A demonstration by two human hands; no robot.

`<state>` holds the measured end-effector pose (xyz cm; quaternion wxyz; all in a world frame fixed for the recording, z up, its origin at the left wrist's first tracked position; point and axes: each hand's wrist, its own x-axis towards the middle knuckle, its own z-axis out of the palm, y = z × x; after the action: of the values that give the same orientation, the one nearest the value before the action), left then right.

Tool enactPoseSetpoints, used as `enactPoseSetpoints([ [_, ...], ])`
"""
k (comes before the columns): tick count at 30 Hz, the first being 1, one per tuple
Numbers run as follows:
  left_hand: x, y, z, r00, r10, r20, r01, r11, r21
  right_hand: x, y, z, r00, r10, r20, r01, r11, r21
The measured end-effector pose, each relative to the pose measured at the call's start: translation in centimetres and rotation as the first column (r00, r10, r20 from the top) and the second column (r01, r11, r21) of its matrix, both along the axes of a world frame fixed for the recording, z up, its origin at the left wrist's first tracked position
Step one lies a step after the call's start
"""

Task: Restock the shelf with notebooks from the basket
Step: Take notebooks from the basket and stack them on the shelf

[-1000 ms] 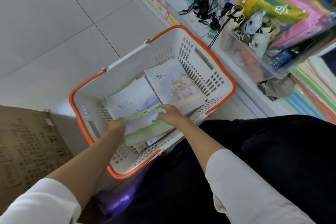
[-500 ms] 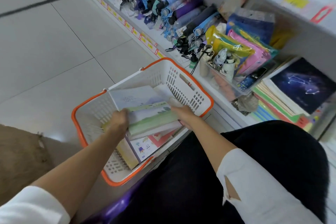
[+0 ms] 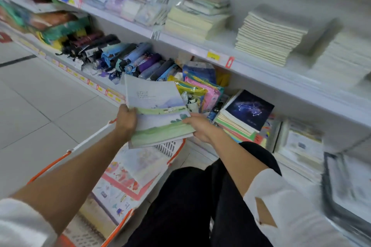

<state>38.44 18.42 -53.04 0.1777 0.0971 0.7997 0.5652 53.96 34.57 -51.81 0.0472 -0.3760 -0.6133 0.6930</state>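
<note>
A small stack of pale notebooks (image 3: pixel 158 110) with green-and-blue landscape covers is held up above the basket (image 3: pixel 170 149). My left hand (image 3: pixel 126 119) grips its left edge and my right hand (image 3: pixel 200 127) grips its lower right corner. The white basket with an orange rim sits on the floor below my arms, and more notebooks (image 3: pixel 128 176) with colourful covers lie in it. On the bottom shelf to the right lies a pile of notebooks (image 3: pixel 245 114) topped by a dark starry cover. The upper shelf (image 3: pixel 251 62) carries cream notebook stacks (image 3: pixel 269 36).
Folded umbrellas (image 3: pixel 128 60) fill the lower shelf to the left. Bright plastic packets (image 3: pixel 200 90) sit behind the held stack. My dark-clothed knees (image 3: pixel 200 196) are beside the basket. A dark-framed board (image 3: pixel 345 190) lies at the right. Tiled floor stretches to the left.
Both hands lifted the landscape notebooks out of the basket and up toward the shelves. The view swung up from the basket to the shelving.
</note>
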Motion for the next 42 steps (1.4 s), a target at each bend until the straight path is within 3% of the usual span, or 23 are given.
enactPoseSetpoints([
  [5, 0.9, 5.3, 6.3, 0.986, -0.147, -0.081, 0.152, 0.987, 0.06, 2.5, 2.5, 5.1, 0.987, -0.112, -0.113, 0.137, 0.957, 0.255],
  [9, 3.1, 9.3, 11.8, 0.955, -0.212, -0.207, 0.245, 0.958, 0.151, 6.0, 3.8, 10.5, 0.929, -0.256, -0.266, 0.358, 0.8, 0.481],
  [13, 4.5, 13.2, 17.2, 0.887, -0.34, -0.312, 0.395, 0.909, 0.133, 8.6, 6.6, 14.8, 0.82, -0.389, -0.419, 0.549, 0.743, 0.384],
  [17, 5.7, 16.8, 20.9, 0.838, -0.442, -0.319, 0.506, 0.848, 0.154, 10.2, 10.0, 18.2, 0.705, -0.516, -0.487, 0.687, 0.669, 0.285],
  [22, 7.1, 20.9, 23.8, 0.792, -0.571, -0.216, 0.61, 0.752, 0.25, 10.7, 14.9, 21.0, 0.638, -0.589, -0.497, 0.757, 0.6, 0.261],
  [28, 5.8, 26.3, 25.6, 0.799, -0.582, -0.153, 0.588, 0.703, 0.4, 8.6, 21.7, 23.5, 0.546, -0.708, -0.447, 0.829, 0.532, 0.171],
  [32, 4.6, 29.0, 25.1, 0.757, -0.632, -0.166, 0.647, 0.69, 0.325, 8.7, 23.8, 24.7, 0.618, -0.692, -0.373, 0.779, 0.603, 0.172],
  [35, 3.6, 30.1, 24.1, 0.751, -0.649, -0.121, 0.634, 0.659, 0.405, 9.6, 25.0, 23.3, 0.684, -0.637, -0.356, 0.723, 0.655, 0.22],
  [37, 3.1, 30.2, 23.5, 0.734, -0.663, -0.148, 0.643, 0.609, 0.465, 10.8, 25.0, 22.2, 0.713, -0.591, -0.377, 0.7, 0.57, 0.43],
  [39, 2.7, 30.0, 22.8, 0.705, -0.678, -0.211, 0.685, 0.573, 0.45, 12.2, 23.8, 21.4, 0.795, -0.44, -0.418, 0.604, 0.504, 0.618],
  [42, 2.4, 30.3, 21.7, 0.713, -0.625, -0.317, 0.701, 0.633, 0.33, 13.4, 23.4, 19.8, 0.904, -0.305, -0.3, 0.411, 0.429, 0.804],
])
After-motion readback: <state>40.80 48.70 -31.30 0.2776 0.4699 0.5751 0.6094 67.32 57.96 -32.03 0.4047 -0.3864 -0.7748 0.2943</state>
